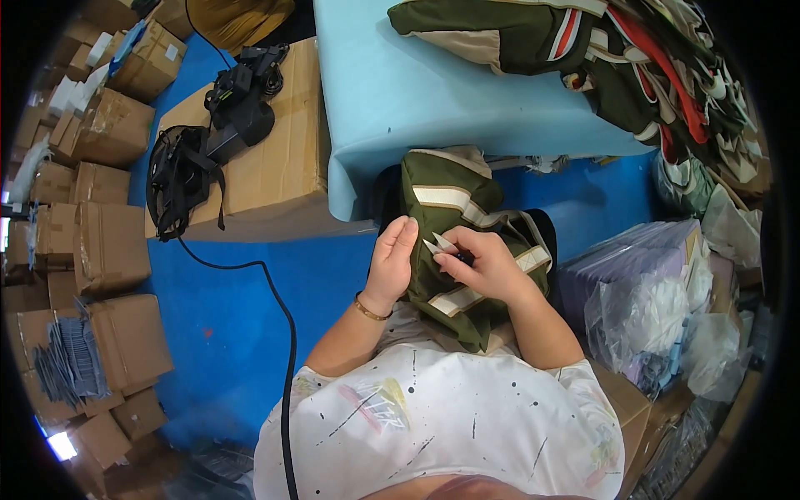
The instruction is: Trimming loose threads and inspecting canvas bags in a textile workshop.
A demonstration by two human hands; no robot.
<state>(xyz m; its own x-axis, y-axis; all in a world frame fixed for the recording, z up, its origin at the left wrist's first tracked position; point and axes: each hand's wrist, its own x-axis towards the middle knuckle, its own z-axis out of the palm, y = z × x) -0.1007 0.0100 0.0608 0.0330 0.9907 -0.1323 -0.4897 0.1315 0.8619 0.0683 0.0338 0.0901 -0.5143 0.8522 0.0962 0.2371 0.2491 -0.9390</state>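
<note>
Sketchy lettering (385,404) on white shirt (492,408) (pink and yellow around), small box label (172,52), unreadable

A white shirt (467,408) bearing dark streaks (540,457) is worn with a brown bracelet (372,309).

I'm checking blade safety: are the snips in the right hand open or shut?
Open: the snips in the right hand have their two blades spread apart in a V.

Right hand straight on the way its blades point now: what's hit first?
The right hand points its snips up-left in the picture. Likely first: green fabric just past the tips, then the left hand. Depth is unclear, so that hand could come first.
</note>
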